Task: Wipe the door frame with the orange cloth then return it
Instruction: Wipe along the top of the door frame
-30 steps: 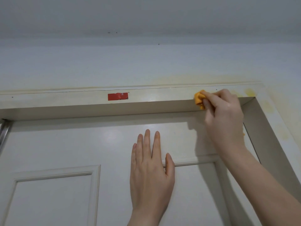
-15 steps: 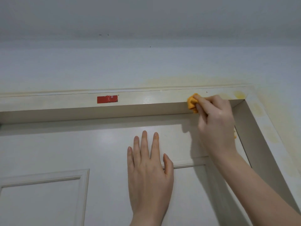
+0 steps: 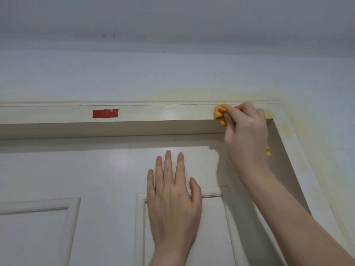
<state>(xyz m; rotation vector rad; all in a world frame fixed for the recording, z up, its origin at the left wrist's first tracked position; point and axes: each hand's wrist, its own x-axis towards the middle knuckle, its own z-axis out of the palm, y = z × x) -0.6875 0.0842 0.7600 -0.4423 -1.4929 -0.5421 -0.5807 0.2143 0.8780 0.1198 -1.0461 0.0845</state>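
Orange cloth [image 3: 220, 114] in right hand [image 3: 246, 135] against door frame [image 3: 153, 114].

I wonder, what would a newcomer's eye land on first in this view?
Probably the orange cloth, bunched in the right hand against the door frame near its top right corner. Next the red tape patch on the frame's top rail, left of centre, and the left hand flat on the door.

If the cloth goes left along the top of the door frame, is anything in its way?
Only a strip of red tape, stuck flat on the door frame well left of the orange cloth in the right hand. Nothing else visible blocks it.
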